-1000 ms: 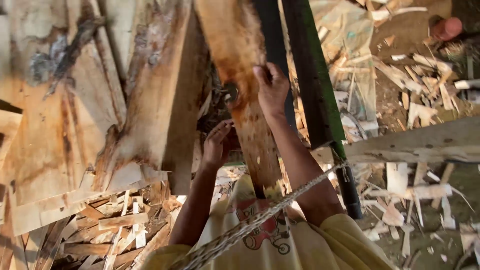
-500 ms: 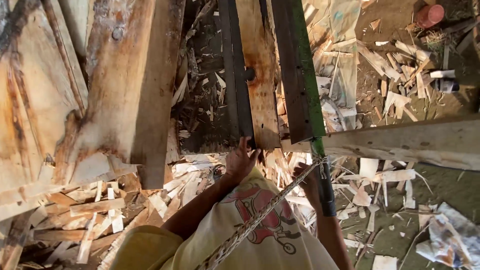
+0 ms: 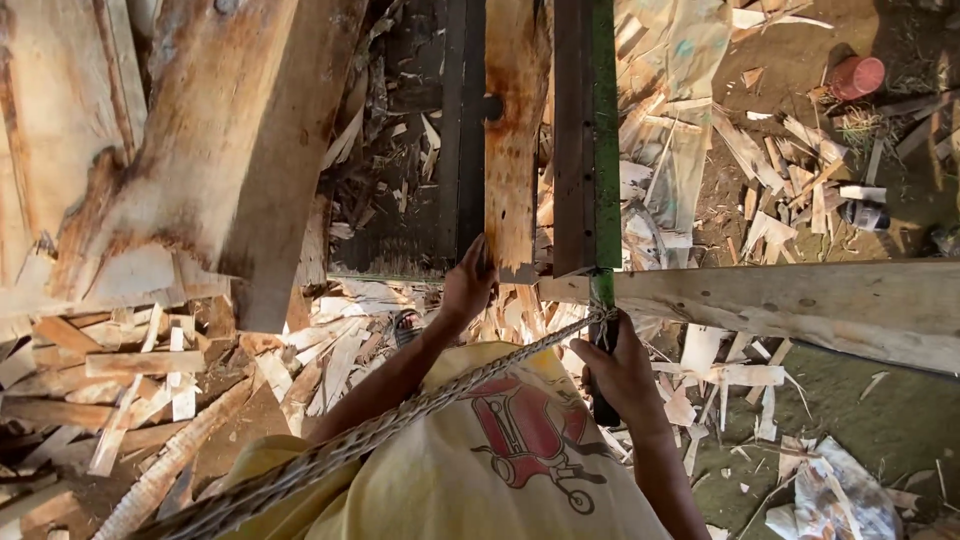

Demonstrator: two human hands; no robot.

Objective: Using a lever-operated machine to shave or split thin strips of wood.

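Note:
I look down over my yellow shirt with a red print. My left hand grips the near end of a narrow pale wooden plank that runs away from me between two dark rails. My right hand is closed around a dark green metal bar near its lower end. A thick twisted rope crosses my chest and is tied around that bar beside my right hand.
A large rough wooden slab leans at the left. A broad plank lies crosswise at the right. Wood offcuts litter the ground. A red plastic pot sits on the dirt at the upper right.
My right hand has come down off the plank and taken hold of the green bar. My left hand now holds the plank's near end. The view has shifted.

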